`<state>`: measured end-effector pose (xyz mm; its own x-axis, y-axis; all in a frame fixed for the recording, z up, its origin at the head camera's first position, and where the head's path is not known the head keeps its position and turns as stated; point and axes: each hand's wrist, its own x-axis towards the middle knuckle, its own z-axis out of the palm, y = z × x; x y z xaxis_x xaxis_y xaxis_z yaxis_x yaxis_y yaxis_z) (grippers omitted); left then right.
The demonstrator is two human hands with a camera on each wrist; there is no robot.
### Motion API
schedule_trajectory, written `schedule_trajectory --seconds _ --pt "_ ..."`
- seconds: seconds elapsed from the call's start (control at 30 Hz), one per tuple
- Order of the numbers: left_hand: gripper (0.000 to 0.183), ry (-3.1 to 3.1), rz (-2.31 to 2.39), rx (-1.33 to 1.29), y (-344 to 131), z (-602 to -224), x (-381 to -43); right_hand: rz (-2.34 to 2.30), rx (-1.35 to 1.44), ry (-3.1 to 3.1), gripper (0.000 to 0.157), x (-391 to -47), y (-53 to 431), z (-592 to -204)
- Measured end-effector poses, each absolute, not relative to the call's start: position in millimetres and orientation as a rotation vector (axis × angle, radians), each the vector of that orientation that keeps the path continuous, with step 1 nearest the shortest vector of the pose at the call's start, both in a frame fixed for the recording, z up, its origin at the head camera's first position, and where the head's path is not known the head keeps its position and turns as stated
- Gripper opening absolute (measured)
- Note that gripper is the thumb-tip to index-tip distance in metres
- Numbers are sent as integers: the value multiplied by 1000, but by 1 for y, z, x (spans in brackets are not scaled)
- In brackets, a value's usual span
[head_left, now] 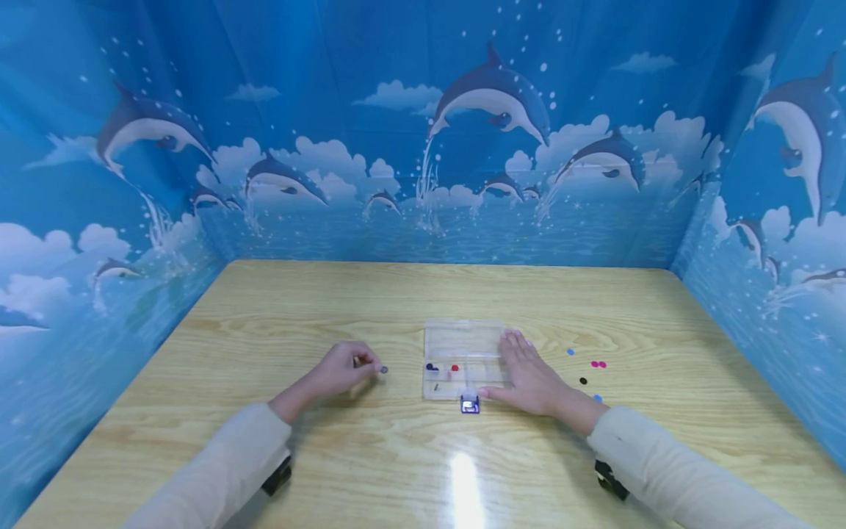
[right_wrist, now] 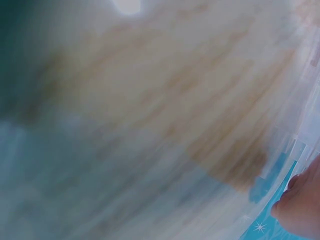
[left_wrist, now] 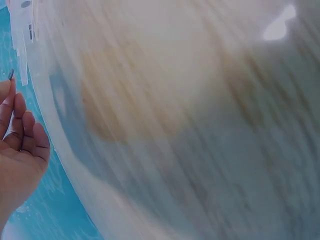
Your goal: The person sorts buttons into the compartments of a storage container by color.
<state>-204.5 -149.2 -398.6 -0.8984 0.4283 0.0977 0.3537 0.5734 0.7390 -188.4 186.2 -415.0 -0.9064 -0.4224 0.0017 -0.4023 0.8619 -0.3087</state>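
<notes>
My left hand [head_left: 345,367] pinches a small dark grey disc [head_left: 384,369] between thumb and fingertips, just left of a clear plastic compartment box [head_left: 432,393]. The same disc [left_wrist: 11,74] shows edge-on at the fingertips in the left wrist view. The box's lid lies folded back. Dark blue discs [head_left: 431,366], a red disc [head_left: 454,368] and a small dark piece [head_left: 436,387] sit in separate compartments. My right hand [head_left: 532,378] rests with straight fingers over the box's right side, hiding part of it. Only some of that hand [right_wrist: 302,205] appears in the right wrist view.
Right of the box lie loose discs: a blue one [head_left: 570,352], two pink ones [head_left: 598,364], a black one [head_left: 584,380], and another blue one [head_left: 598,398] near the right wrist. A blue-edged tag [head_left: 470,405] is at the box's front. Dolphin-print curtains surround the wooden table [head_left: 370,470].
</notes>
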Motion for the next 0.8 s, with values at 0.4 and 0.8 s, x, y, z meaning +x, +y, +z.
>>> schedule_trajectory --seconds 0.4,0.8 --pt "8 2670 1224 670 -137 -395 -204 -453 -669 2978 100 -188 187 -416" --pt "9 2614 1217 685 -116 -395 -207 -453 -676 2980 100 -189 187 -416"
